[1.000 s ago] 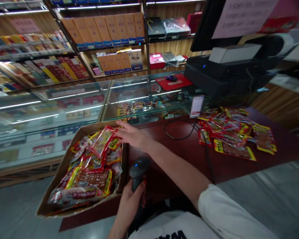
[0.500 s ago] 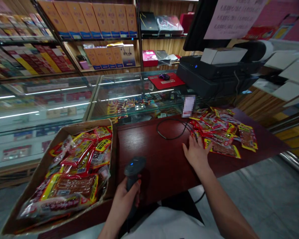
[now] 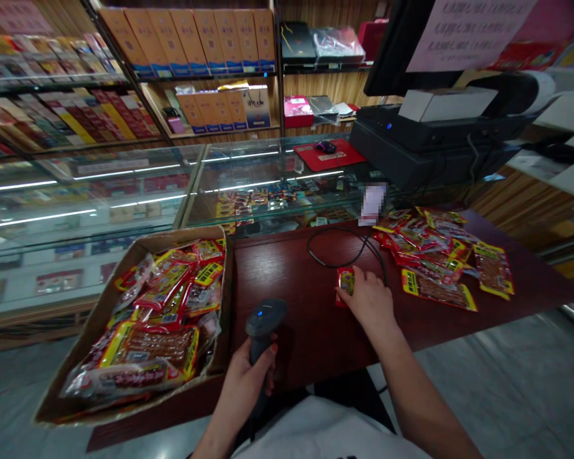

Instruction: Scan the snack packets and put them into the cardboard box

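My left hand (image 3: 251, 370) is wrapped round the handle of a dark barcode scanner (image 3: 266, 319), its head raised above the table and a small blue light showing. My right hand (image 3: 370, 299) closes on a red and yellow snack packet (image 3: 345, 285) at the middle of the dark red table; part of the packet is hidden under the fingers. To the right lies a loose pile of snack packets (image 3: 425, 245) in clear, red and yellow wrapping. On the left, a cardboard box (image 3: 226, 274) holds several more packets (image 3: 160, 341) of the same look.
A black cable (image 3: 310, 252) loops on the table (image 3: 268, 268) beyond my right hand. Behind it stand a glass display case (image 3: 249, 167), a phone-like object (image 3: 373, 203) and a black cash drawer (image 3: 425, 146). A mouse (image 3: 325, 146) rests on a red mat (image 3: 354, 155).
My right hand has moved left from the edge of the pile, bringing a small packet with it. My left hand still holds the scanner. The view has shifted slightly.
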Action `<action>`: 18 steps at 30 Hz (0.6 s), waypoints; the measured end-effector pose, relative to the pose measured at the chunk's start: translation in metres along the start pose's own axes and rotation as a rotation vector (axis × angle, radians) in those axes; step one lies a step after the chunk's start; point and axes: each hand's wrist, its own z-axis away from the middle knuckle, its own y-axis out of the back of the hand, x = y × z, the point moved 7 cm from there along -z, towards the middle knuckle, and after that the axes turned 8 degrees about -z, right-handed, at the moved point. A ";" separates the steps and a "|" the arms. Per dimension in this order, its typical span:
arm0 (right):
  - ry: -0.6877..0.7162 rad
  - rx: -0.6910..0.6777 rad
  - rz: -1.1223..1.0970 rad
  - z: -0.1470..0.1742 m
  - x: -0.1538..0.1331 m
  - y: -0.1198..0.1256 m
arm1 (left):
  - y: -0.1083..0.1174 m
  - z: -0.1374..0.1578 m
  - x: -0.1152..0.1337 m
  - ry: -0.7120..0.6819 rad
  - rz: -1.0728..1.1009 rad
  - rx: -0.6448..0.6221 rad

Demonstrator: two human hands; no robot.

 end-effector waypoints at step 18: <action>-0.028 -0.144 -1.511 -0.030 -0.080 -0.076 | 0.003 0.003 0.003 -0.034 -0.032 0.053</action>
